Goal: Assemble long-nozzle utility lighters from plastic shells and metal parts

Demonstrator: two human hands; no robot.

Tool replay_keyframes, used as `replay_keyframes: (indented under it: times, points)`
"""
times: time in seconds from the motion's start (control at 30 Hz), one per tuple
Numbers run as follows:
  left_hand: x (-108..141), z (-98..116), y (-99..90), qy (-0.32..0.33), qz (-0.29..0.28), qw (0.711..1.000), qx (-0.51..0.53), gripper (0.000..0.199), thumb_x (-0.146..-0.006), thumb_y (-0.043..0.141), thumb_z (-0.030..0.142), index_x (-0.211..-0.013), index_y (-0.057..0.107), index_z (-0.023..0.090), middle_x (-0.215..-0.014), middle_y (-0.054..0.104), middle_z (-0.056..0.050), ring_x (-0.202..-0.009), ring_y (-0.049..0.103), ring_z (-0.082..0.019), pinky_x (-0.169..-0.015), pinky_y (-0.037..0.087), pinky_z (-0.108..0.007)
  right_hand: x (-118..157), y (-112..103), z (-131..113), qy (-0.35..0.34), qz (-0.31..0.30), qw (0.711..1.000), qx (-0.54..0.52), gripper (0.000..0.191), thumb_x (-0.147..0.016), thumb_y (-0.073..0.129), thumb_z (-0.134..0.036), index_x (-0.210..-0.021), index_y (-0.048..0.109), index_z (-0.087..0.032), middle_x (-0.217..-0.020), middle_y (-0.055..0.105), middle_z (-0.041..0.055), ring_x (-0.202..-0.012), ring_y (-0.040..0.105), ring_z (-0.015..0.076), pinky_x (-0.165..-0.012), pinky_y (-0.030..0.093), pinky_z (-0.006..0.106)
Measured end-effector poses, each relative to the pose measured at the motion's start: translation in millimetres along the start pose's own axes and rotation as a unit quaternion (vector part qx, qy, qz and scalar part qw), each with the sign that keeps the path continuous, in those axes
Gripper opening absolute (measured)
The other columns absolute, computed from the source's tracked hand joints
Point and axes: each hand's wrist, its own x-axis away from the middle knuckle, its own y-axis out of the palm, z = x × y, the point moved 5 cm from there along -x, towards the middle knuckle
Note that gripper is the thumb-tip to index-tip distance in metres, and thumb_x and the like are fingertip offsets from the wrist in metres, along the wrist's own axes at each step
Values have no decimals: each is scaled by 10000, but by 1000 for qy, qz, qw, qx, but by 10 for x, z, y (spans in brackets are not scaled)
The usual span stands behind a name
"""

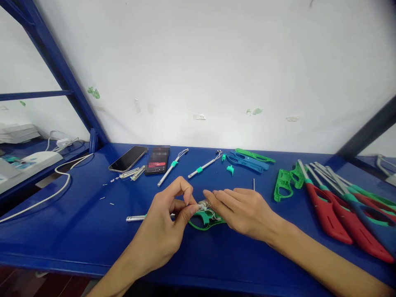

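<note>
A long-necked utility lighter lies opened up between my hands, its green half casing (213, 225) low on the table. A teal trigger (204, 217), thin white wires (213, 214) and part of a clear fuel tank (204, 203) show in it. Its metal barrel (135, 218) sticks out to the left, passing behind my left hand (168, 218). Thumb and index finger of that hand pinch something tiny by the tank, too small to name. My right hand (244, 210) lies over the handle end, its fingers together against the tank and casing; its thumb is mostly hidden.
Behind my hands lie two barrels with wires (173, 165), a blue casing half (247, 161) and a loose trigger (230, 169). Two phones (128, 159) and clear tanks (137, 173) are at back left. Red and blue lighters (328, 210) crowd the right, beside green casing pieces (283, 185).
</note>
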Motion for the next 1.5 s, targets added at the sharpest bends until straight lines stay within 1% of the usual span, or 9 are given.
replay_keyframes:
  times: [0.17,0.4,0.57,0.7,0.87,1.1,1.23,1.37,1.5]
  points:
    - [-16,-89,11,-24,-13,1000,-3,301,-1036,632,269,-873,380,247,-751,562,91,-522,389,-58,-477,327,-196,-11,10,11,6,-9,1000,-5,294,-1119,465,-88,-1081,756,-77,-716,686,-2,-593,569,119,-533,383,312]
    - [-39,8,-53,-42,36,998,-9,219,-975,716,332,-953,516,246,-817,686,77,-467,589,-71,-472,466,-197,-24,-78,226,65,-17,995,-72,227,-1129,522,-186,-1143,744,-145,-850,757,20,-726,616,158,-578,404,311]
    - [-47,25,-84,40,70,979,-186,46,-1034,651,275,-1069,681,280,-870,739,64,-573,671,-107,-588,534,-247,90,-154,481,177,-16,973,-146,179,-1114,586,-244,-1148,726,-138,-969,764,57,-793,671,159,-665,479,275]
    - [-29,-40,80,180,8,928,-326,235,-1088,538,165,-1133,744,267,-1056,782,9,-961,737,-185,-866,576,-330,176,-246,562,246,-33,947,-203,155,-1094,618,-249,-1012,722,-169,-782,668,-16,-594,573,104,-583,444,232]
    - [8,-149,160,182,-23,889,-418,277,-1102,528,205,-1294,727,228,-1223,743,-67,-1145,673,-276,-982,573,-454,274,-210,484,325,-140,872,-338,220,-1048,655,-323,-869,713,-208,-700,649,-47,-561,539,98,-573,388,242]
    - [-65,-102,178,172,-80,876,-443,318,-1106,462,135,-1214,751,213,-1179,724,-68,-1059,662,-255,-914,589,-426,374,-2,419,307,-292,843,-331,317,-1091,552,-380,-847,681,-225,-793,694,-13,-676,560,144,-642,339,300]
    - [-256,-7,350,170,-187,809,-531,388,-1010,468,-23,-1130,774,184,-1151,744,-84,-1010,676,-291,-913,587,-493,378,4,478,340,-291,841,-304,317,-1097,538,-386,-855,667,-228,-784,699,-16,-679,578,155,-653,347,312]
    - [-439,106,478,137,-258,745,-600,293,-1081,505,131,-1012,783,191,-1039,747,-91,-971,684,-324,-868,572,-527,389,-59,462,338,-306,840,-295,321,-1094,554,-343,-816,656,-220,-787,718,2,-703,628,175,-669,368,322]
    - [-540,146,517,130,-285,720,-620,258,-1075,569,182,-943,790,203,-975,741,-86,-967,704,-329,-815,539,-462,495,-148,374,344,-308,839,-288,300,-1123,533,-348,-943,735,-218,-896,760,36,-830,721,222,-733,440,339]
